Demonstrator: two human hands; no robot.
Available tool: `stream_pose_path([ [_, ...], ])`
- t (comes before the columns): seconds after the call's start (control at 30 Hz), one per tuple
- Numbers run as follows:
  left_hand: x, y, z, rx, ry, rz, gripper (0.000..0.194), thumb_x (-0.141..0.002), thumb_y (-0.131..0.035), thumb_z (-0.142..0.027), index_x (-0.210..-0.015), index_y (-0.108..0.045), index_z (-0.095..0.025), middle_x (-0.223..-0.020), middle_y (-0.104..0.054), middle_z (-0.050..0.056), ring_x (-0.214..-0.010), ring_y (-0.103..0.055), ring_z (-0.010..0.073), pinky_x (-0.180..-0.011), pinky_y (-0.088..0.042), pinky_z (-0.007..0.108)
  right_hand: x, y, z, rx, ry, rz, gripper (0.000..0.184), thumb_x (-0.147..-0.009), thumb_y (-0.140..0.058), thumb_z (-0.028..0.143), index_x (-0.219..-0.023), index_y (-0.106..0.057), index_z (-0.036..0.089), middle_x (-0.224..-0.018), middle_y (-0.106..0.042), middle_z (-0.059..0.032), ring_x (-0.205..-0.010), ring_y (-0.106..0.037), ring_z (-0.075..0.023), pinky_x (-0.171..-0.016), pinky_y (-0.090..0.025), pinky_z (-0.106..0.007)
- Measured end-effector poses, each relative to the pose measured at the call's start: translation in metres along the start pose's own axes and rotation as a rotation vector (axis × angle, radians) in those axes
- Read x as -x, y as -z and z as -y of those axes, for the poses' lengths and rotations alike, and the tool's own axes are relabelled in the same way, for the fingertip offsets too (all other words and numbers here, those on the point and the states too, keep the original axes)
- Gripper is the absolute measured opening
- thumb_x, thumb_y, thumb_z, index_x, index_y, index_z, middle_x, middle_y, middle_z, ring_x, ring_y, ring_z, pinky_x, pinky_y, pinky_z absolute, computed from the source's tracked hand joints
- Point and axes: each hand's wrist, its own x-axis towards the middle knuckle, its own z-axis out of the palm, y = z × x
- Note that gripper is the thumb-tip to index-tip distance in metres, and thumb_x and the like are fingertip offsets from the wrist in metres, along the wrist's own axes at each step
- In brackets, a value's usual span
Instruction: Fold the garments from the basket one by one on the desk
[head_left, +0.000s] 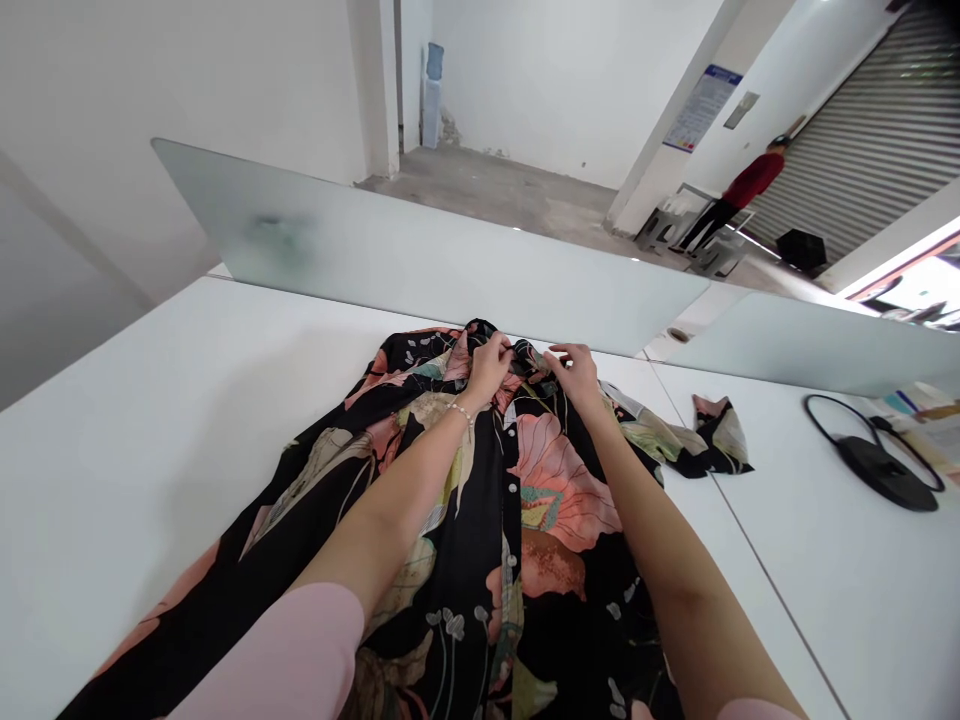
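A black floral shirt (pixel 551 480) with pink flowers and a row of white buttons lies spread on the white table, its collar (pixel 480 328) at the far end by the glass panel. My left hand (pixel 491 368), with a beaded bracelet at the wrist, pinches the left part of the collar near the neck opening. Across the opening, my right hand (pixel 576 375) has thumb and forefinger closed on the collar's right side. One sleeve (pixel 679 440) stretches out to the right, its cuff folded up. My forearms hide parts of the front.
A frosted glass panel (pixel 420 265) runs along the table's (pixel 112 450) far edge. To the right lies a black round-based object with a ring (pixel 885 470). Beyond the panel, a person in red (pixel 754 185) stands near grey stools (pixel 660 225); a water dispenser (pixel 432 100) is farther back.
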Motion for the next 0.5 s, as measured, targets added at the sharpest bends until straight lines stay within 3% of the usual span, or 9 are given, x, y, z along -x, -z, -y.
stream_pose_path([
  [0.1,-0.001,-0.002,-0.001,0.071,-0.002,0.057,0.015,-0.091,-0.051,-0.008,-0.101,-0.058,-0.017,-0.089,-0.072,0.005,-0.079,-0.070,0.0162,-0.080,-0.053,0.028,0.002,-0.010,0.018,0.307,0.185,0.083,0.025,-0.079,-0.073,0.032,-0.101,-0.071,0.019,-0.123,-0.056,-0.0142,-0.121,-0.049,-0.0320,-0.104,-0.041,-0.045],
  [0.2,-0.001,-0.004,0.000,0.084,-0.018,0.100,0.033,-0.094,-0.044,-0.007,-0.125,-0.051,-0.016,-0.119,-0.071,0.012,-0.097,-0.071,0.0170,-0.096,-0.052,0.034,-0.012,-0.020,0.028,0.455,0.148,0.131,0.009,-0.081,-0.066,0.016,-0.090,-0.068,0.016,-0.114,-0.059,-0.0170,-0.117,-0.051,-0.0335,-0.102,-0.040,-0.045],
  [0.27,0.000,-0.006,0.000,0.037,-0.048,0.110,0.046,-0.092,-0.044,-0.005,-0.136,-0.043,-0.016,-0.131,-0.065,0.015,-0.109,-0.068,0.0183,-0.104,-0.049,0.038,-0.032,-0.025,0.029,0.416,0.066,0.124,0.005,-0.081,-0.064,0.010,-0.082,-0.065,0.015,-0.101,-0.062,-0.0159,-0.106,-0.056,-0.0306,-0.097,-0.043,-0.042],
  [0.33,0.002,-0.007,0.000,-0.037,-0.085,0.149,0.045,-0.093,-0.044,-0.008,-0.137,-0.043,-0.014,-0.129,-0.066,0.015,-0.115,-0.066,0.0203,-0.106,-0.048,0.039,-0.056,-0.027,0.026,0.356,-0.005,0.101,0.008,-0.082,-0.064,0.008,-0.079,-0.062,0.015,-0.088,-0.063,-0.0127,-0.095,-0.060,-0.0258,-0.091,-0.046,-0.039],
  [0.43,0.007,-0.008,-0.001,-0.168,-0.106,0.284,0.038,-0.101,-0.045,-0.029,-0.136,-0.044,-0.014,-0.122,-0.067,0.016,-0.117,-0.065,0.0249,-0.104,-0.048,0.041,-0.088,-0.032,0.015,0.215,-0.141,0.075,0.008,-0.092,-0.064,0.017,-0.086,-0.062,0.012,-0.080,-0.062,-0.0048,-0.076,-0.059,-0.0147,-0.076,-0.052,-0.031],
  [0.5,0.011,-0.008,-0.001,-0.270,-0.097,0.380,0.052,-0.100,-0.048,-0.042,-0.142,-0.038,-0.013,-0.128,-0.064,0.019,-0.122,-0.062,0.0291,-0.104,-0.048,0.044,-0.100,-0.037,0.006,0.079,-0.210,0.050,0.018,-0.097,-0.062,0.028,-0.097,-0.062,0.011,-0.084,-0.062,-0.0020,-0.070,-0.059,-0.0102,-0.069,-0.053,-0.027],
])
